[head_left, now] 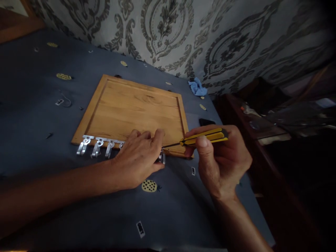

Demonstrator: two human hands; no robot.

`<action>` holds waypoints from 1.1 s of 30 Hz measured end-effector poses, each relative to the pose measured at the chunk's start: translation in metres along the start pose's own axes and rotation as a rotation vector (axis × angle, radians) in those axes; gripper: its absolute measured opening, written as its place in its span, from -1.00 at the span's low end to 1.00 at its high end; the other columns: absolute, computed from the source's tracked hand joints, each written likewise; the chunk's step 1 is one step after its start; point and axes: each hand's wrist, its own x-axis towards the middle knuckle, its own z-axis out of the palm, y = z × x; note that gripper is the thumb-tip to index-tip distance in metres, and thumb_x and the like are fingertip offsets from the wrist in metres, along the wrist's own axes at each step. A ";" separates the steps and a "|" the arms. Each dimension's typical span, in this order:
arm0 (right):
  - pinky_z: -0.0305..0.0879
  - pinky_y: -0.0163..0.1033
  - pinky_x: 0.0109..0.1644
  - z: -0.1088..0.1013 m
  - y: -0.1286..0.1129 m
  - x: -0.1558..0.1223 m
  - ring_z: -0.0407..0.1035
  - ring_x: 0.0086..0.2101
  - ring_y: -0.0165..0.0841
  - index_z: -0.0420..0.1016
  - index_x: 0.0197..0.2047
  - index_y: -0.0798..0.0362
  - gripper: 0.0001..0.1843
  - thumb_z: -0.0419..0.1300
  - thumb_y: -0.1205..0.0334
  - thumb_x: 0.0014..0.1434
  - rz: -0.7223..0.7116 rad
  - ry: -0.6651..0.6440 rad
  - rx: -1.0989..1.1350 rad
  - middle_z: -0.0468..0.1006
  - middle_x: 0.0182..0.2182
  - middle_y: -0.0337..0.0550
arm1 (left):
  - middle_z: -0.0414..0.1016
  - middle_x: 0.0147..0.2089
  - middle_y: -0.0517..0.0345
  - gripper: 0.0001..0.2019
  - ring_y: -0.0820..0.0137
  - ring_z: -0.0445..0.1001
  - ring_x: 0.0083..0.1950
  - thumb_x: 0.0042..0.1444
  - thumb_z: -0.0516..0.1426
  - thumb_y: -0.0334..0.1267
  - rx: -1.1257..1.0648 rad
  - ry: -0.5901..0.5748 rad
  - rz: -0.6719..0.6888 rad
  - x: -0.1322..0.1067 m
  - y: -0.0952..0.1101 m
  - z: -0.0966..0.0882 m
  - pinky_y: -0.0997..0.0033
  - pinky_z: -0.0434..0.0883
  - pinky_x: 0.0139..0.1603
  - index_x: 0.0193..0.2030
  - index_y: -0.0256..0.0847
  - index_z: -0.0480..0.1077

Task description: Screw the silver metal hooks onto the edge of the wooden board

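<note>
A framed wooden board (139, 108) lies flat on the blue patterned cloth. Along its near edge runs a metal hook rail (100, 142) with several silver hooks. My left hand (139, 155) covers the rail's right part, its fingers curled over the top and its thumb low beside the rightmost hook (163, 158). My right hand (220, 157) is wrapped round the yellow and black handle of a screwdriver (203, 137). The screwdriver's shaft points left to the rail's right end, beside my left fingers. Whether the tip sits in a screw is hard to see.
A crumpled blue cloth (197, 86) and a dark flat object (207, 122) lie right of the board. Small screws (49, 135) and a thin hook-shaped piece (67, 100) are on the left. A patterned curtain (168, 31) hangs behind; dark wooden furniture (262, 168) stands right.
</note>
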 end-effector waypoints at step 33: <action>0.31 -0.29 -0.58 -0.002 0.001 -0.001 0.36 -0.61 -0.47 0.51 -0.28 -0.04 -0.87 0.26 0.12 0.28 0.108 0.014 0.117 0.45 -0.49 -0.31 | 0.58 -0.10 0.00 -0.48 0.09 0.53 0.01 0.12 0.32 -0.12 0.006 -0.009 0.016 0.000 -0.001 0.001 0.14 0.33 0.01 0.07 -0.23 0.18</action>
